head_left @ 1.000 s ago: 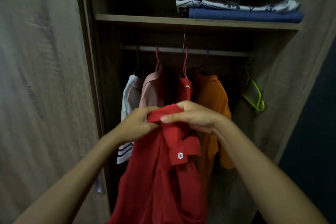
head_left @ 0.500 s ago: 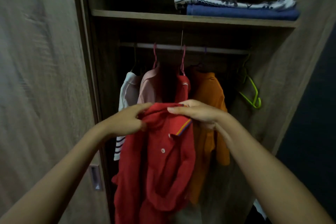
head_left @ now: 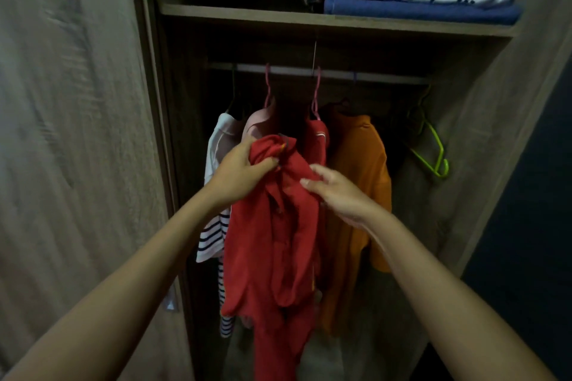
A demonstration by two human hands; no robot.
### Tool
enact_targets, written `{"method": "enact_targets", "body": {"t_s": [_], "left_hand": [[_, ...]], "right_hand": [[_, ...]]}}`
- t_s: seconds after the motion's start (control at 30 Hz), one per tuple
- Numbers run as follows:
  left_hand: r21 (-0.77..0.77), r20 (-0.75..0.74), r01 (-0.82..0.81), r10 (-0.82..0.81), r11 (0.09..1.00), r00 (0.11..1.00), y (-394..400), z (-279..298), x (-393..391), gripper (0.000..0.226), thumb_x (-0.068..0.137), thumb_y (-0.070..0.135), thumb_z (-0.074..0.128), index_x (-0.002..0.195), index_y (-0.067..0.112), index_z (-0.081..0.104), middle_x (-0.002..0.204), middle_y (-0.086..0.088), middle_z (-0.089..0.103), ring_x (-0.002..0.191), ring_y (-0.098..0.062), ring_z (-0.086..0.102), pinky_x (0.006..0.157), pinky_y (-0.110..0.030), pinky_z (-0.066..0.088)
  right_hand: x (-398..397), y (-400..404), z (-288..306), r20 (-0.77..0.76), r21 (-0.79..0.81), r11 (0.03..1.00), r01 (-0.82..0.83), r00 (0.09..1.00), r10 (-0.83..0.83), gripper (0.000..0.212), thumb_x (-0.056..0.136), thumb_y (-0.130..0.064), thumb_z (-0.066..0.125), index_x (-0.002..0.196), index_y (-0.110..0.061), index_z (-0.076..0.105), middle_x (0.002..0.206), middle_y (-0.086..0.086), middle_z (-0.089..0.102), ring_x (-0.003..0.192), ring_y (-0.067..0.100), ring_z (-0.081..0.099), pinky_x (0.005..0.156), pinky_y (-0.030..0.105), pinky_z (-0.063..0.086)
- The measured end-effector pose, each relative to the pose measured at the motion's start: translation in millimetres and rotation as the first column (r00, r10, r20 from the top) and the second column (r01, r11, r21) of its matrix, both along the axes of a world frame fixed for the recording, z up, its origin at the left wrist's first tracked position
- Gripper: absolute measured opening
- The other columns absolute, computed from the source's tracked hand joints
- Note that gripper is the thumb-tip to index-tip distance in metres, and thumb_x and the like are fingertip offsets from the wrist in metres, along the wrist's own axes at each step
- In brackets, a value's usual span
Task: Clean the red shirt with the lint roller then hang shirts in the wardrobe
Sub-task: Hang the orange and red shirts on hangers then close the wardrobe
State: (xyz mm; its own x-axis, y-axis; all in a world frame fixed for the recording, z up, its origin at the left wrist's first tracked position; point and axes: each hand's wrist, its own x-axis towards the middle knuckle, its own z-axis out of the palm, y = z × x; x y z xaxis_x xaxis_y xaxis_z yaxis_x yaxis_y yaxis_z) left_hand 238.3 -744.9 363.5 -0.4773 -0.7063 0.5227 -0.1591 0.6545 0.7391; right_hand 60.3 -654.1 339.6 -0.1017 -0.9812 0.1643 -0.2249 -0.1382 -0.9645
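In the head view, the left hand (head_left: 238, 173) gripped the bunched collar of the red shirt (head_left: 278, 241), its fingers (head_left: 268, 161) curled into the cloth. The shirt hung down in front of the open wardrobe (head_left: 483, 145), just before the clothes on the rail (head_left: 371, 75). A dark hook showed at the top of the collar, perhaps a hanger already inside the shirt, but the picture was too dim to be sure. The right hand (head_left: 337, 195) lay against the right shoulder of the shirt with its fingers loose and a little apart, not closed on anything.

On the rail hung a striped white shirt (head_left: 213, 195), a pink shirt (head_left: 257, 124), another red garment (head_left: 318, 139) and an orange shirt (head_left: 359, 170); an empty green hanger (head_left: 433, 151) hung at the far right. Folded blue cloth (head_left: 421, 11) lay on the upper shelf (head_left: 309, 22).

I judged that the hanging step was in hand. The next move would call for lifting the collar to the rail and finding a free gap between the hooks, while the right hand keeps the shoulder from slipping.
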Motion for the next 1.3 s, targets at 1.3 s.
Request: {"method": "enact_targets", "body": {"t_s": [1.3], "left_hand": [[-0.24,0.344,0.109,-0.021,0.965,0.939,-6.7,17.3,-16.3,0.023,0.082,0.044,0.068,0.084,0.021,0.066,0.078,0.005,0.069,0.074,-0.002,0.062,0.071,-0.027,0.048]], "right_hand": [[-83.7,57.2,33.7,-0.76,-0.154,0.812,0.562,0.458,-0.461,0.027,0.071,-0.018,0.059,0.089,-0.027,0.077,0.085,-0.001,0.076,0.082,0.012,0.068,0.067,0.016,0.042]]}}
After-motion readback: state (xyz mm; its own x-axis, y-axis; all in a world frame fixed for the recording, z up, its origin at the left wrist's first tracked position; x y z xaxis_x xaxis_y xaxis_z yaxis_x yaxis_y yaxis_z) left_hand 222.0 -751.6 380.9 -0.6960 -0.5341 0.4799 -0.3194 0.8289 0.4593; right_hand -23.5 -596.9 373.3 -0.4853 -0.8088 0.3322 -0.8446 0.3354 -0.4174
